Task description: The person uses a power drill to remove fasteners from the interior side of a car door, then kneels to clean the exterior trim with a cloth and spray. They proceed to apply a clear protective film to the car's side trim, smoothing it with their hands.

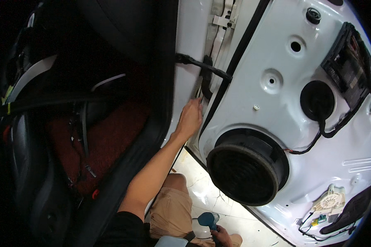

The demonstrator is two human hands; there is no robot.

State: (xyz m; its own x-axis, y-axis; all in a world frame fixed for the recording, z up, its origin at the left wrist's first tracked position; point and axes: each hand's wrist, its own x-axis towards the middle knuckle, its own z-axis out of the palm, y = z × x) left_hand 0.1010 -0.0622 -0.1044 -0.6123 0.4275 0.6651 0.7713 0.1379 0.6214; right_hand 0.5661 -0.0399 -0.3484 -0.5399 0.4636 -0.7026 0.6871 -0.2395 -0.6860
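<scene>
white painted metal makes up the open car door [251, 92] in the head view, with a round black speaker [245, 173] mounted on it. the left hand [191, 118] reaches into the gap between the door and the car body [187, 82], near the lower end of a black hose [206, 87] and below a black door strap [219, 73]; its fingertips are hard to make out, so i cannot tell whether that grip is open or closed. near the lower edge, the right hand [221, 236] has its grip closed around a blue hand tool [207, 219], beside tan shorts [173, 206] and over the pale floor [210, 199].
</scene>
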